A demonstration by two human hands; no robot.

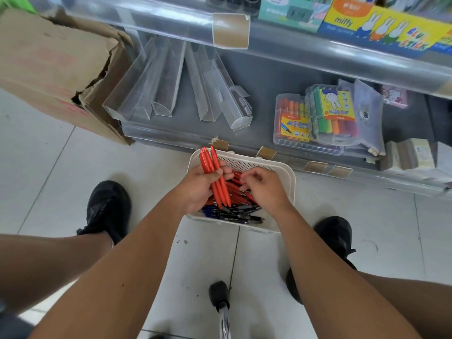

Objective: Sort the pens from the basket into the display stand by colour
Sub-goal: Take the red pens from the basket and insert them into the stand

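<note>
A single head-worn wide-angle view looks steeply down and forward from above the person's own forearms, close over the white slotted plastic basket on the pale tiled floor, facing the low grey shelf.

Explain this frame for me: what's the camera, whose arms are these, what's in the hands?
There is no robot here. A person wears a wide-angle camera on the head, looking down at their own arms, legs and black shoes.

The left hand grips a bunch of red pens. The right hand reaches into a white basket on the tiled floor, its fingers curled among more red pens; whether it holds one cannot be told. Blue and black pens lie at the basket's near end.

Behind, on a low shelf, lie clear plastic troughs and marker packs. A torn cardboard box is at the left.
</note>
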